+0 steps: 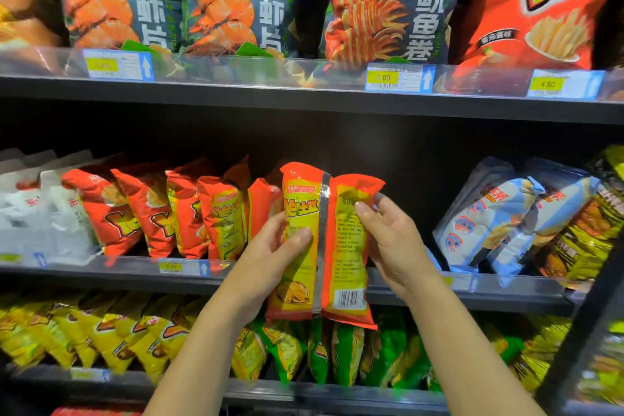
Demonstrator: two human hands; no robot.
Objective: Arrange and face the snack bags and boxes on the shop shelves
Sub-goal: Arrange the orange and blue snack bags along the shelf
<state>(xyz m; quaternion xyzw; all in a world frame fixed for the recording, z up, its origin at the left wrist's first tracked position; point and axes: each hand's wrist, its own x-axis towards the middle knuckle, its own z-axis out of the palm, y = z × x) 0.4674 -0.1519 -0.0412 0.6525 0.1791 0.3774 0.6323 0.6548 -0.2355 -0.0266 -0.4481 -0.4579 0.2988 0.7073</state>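
I hold a red and yellow snack bag (337, 246) upright in front of the middle shelf, its back with the seam and barcode facing me. My left hand (270, 260) grips its left edge, thumb across the front. My right hand (391, 240) grips its right edge near the top. Just left of it, a row of matching red snack bags (162, 213) leans on the middle shelf (101, 272). To the right of the held bag the shelf shows a dark gap.
White bags (40, 213) stand at the far left of the middle shelf, pale blue bags (499, 223) at the right. Large shrimp and squid chip bags (219, 0) fill the top shelf. Yellow bags (101, 334) and green bags (347, 355) line the lower shelf.
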